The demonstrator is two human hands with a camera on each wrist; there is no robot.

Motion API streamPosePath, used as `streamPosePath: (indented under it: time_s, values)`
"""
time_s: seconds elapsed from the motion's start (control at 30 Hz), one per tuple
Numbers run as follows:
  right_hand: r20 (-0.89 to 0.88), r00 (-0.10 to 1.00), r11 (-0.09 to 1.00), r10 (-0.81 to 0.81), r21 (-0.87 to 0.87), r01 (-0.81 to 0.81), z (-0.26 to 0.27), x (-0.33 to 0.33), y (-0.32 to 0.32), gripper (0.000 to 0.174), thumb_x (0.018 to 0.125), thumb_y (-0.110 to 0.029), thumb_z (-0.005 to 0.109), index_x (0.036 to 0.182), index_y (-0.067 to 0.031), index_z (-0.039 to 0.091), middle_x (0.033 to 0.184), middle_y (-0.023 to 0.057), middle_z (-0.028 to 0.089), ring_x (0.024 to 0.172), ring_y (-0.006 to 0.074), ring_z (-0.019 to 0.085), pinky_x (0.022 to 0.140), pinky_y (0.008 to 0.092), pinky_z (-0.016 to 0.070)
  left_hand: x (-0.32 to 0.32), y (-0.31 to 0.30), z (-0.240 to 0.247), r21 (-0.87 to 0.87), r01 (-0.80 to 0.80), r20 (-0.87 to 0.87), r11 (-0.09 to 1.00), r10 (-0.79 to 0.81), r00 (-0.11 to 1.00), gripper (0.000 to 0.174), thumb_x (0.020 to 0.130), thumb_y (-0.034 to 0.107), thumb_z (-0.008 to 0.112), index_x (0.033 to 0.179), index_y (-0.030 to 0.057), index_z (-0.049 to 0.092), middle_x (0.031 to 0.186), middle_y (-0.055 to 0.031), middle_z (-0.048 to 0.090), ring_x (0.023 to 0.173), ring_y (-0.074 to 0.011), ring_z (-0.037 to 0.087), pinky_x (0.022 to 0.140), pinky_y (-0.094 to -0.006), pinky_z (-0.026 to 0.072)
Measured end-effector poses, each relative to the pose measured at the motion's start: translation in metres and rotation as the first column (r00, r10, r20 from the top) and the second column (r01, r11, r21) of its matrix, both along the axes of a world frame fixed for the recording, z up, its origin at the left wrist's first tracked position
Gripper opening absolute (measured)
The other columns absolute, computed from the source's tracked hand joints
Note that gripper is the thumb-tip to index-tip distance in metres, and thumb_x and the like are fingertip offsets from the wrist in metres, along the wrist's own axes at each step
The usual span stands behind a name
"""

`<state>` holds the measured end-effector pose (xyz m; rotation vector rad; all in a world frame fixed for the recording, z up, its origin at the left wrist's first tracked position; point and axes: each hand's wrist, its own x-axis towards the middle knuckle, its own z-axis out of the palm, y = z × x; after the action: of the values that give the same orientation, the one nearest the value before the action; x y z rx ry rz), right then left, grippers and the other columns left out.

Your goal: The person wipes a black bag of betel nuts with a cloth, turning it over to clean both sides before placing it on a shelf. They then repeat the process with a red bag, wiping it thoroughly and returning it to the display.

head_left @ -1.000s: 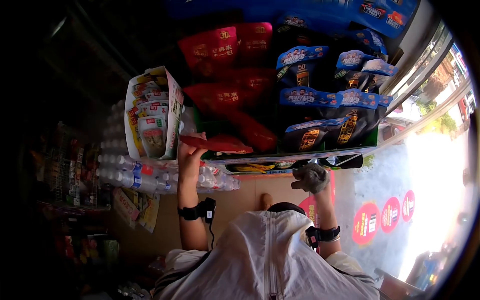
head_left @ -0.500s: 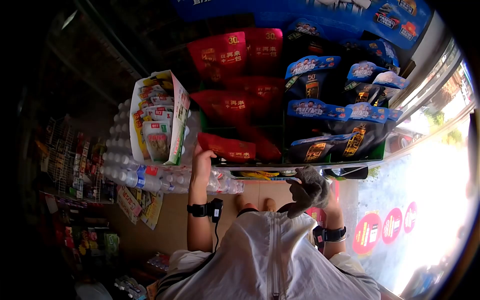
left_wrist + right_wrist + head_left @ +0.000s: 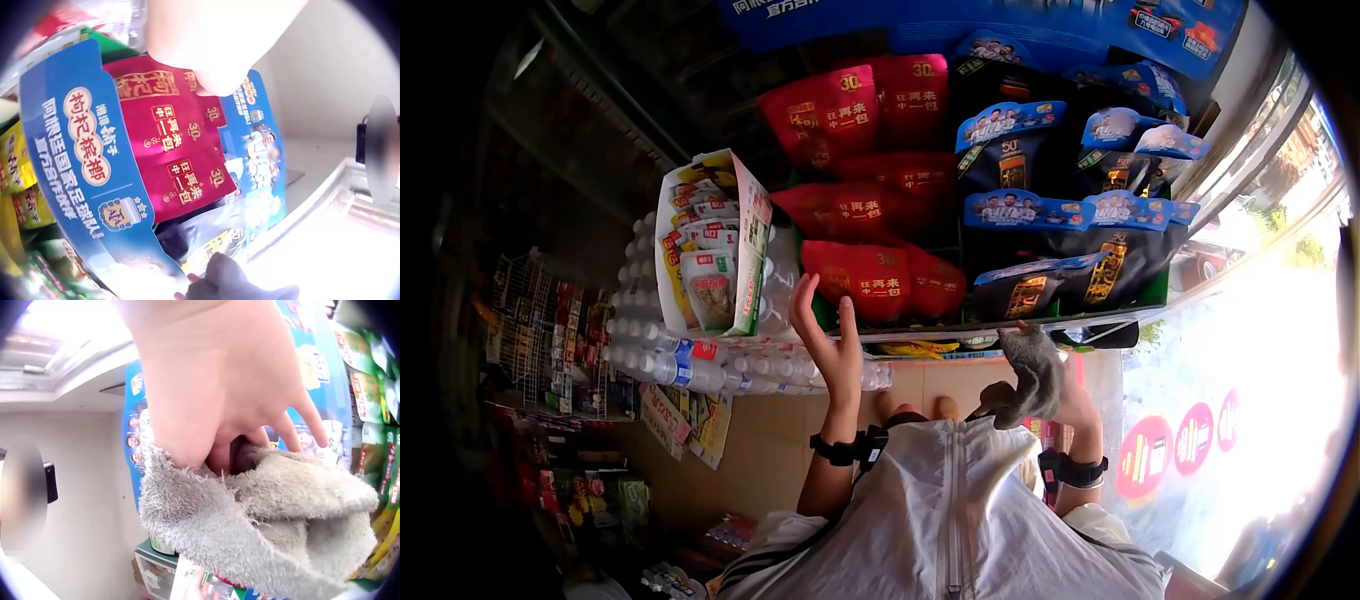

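Note:
My left hand (image 3: 832, 350) is raised in front of the display box, fingers spread and nothing in them. Just beyond its fingertips, a red snack bag (image 3: 855, 285) leans in the front row beside a second red bag (image 3: 937, 285). In the left wrist view, red bags (image 3: 165, 140) show behind the box's blue front panel (image 3: 81, 137). A grey fluffy cloth (image 3: 1032, 365) hangs from my right hand (image 3: 1080, 405), below the box's front edge. The right wrist view shows that cloth (image 3: 206, 519) pinched between thumb and fingers of the right hand (image 3: 212, 381).
Black bags with blue tops (image 3: 1040, 280) fill the box's right half. A white carton of small packets (image 3: 750, 250) stands to the left, above packs of water bottles (image 3: 700, 365). Bright glass and daylight lie at the right; a wire rack (image 3: 525, 340) stands far left.
My left hand has let go of the front red bag, which now stands more upright, and has drawn back to the right. The right hand keeps the cloth, which hangs lower than a second ago.

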<state>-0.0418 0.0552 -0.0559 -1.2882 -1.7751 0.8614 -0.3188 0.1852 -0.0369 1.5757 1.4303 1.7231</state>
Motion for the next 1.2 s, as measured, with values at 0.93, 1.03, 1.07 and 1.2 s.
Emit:
streamPosePath:
  time_s: [0.93, 1.03, 1.07, 1.2]
  values:
    - [-0.002, 0.982, 0.979, -0.187, -0.080, 0.187, 0.054, 0.007, -0.055, 0.065, 0.065, -0.015, 0.075, 0.122, -0.0009, 0.048, 0.128, 0.0166, 0.046, 0.123, 0.0322, 0.038, 0.102, 0.0409, 0.0279, 0.014, 0.002, 0.051, 0.147, 0.279, -0.708, 0.949, -0.096, 0.699, 0.055, 0.070, 0.015, 0.066, 0.122, 0.0127, 0.049, 0.133, -0.0093, 0.039, 0.127, -0.0355, 0.028, 0.104, -0.0505, 0.0228]
    - [-0.027, 0.997, 0.993, -0.070, 0.092, 0.073, 0.074, -0.003, -0.045, 0.063, 0.065, -0.008, 0.076, 0.121, 0.0002, 0.049, 0.129, 0.0163, 0.044, 0.126, 0.0267, 0.034, 0.104, 0.0394, 0.0252, 0.021, 0.011, 0.062, 0.137, 0.355, -0.806, 0.925, -0.104, 0.582, 0.045, 0.073, 0.012, 0.063, 0.117, 0.0142, 0.055, 0.130, -0.0067, 0.043, 0.127, -0.0330, 0.029, 0.104, -0.0497, 0.0228]
    - [-0.025, 0.997, 0.993, -0.070, 0.094, 0.072, 0.074, -0.001, -0.045, 0.063, 0.065, -0.008, 0.076, 0.121, 0.0002, 0.049, 0.129, 0.0163, 0.044, 0.126, 0.0267, 0.034, 0.104, 0.0394, 0.0252, 0.022, 0.015, 0.064, 0.127, 0.366, -0.814, 0.922, -0.114, 0.569, 0.037, 0.074, 0.013, 0.063, 0.110, 0.0134, 0.056, 0.128, -0.0052, 0.045, 0.126, -0.0310, 0.032, 0.104, -0.0497, 0.0227]
    - [-0.137, 0.991, 1.000, -0.006, 0.015, 0.008, 0.071, -0.005, -0.047, 0.073, 0.064, -0.009, 0.077, 0.128, 0.0013, 0.042, 0.135, 0.0171, 0.037, 0.128, 0.0267, 0.031, 0.106, 0.0403, 0.0205, 0.027, 0.024, 0.072, 0.128, 0.393, -0.806, 0.911, -0.135, 0.576, 0.016, 0.074, 0.015, 0.067, 0.085, 0.0108, 0.057, 0.113, 0.0002, 0.056, 0.118, -0.0238, 0.043, 0.104, -0.0498, 0.0223]
